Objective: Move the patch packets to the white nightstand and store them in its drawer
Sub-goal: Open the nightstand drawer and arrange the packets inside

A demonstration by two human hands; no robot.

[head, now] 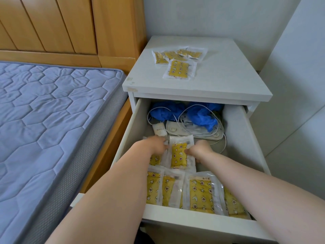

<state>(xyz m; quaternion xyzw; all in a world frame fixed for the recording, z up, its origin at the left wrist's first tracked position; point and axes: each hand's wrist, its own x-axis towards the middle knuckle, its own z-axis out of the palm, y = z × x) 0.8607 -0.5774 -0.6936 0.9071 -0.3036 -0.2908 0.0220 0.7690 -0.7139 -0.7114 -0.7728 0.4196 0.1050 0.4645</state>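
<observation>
The patch packet (179, 153) is lying in the middle of the open drawer (193, 219), flat or slightly tilted, with its long axis running front to back. It is sitting directly between the two hands. The right hand (200, 149) is pinching its right edge with curled fingers. The left hand (154, 145) is reaching its fingertips to the left edge, but it cannot be told whether that hand is pinching or only touching. Both hands are equally near, so either can seat the packet.

A second packet (155, 159) is lying partly under the left hand. A row of packets (198, 191) is standing on edge against the drawer's front wall, just in front of the held packet. Behind it, a white device (175, 128), a tangled white cable (221, 127) and bunched blue material (202, 117) are filling the rear. Open floor is showing to the right of the held packet.

Loose packets (177, 62) are waiting on the surface of the white nightstand (228, 80), up and forward of the hands, so the task is judged partly done. The overhanging top edge is limiting upward clearance at the rear. The bed (52, 111) is flanking the left side and a wall (290, 85) the right.
</observation>
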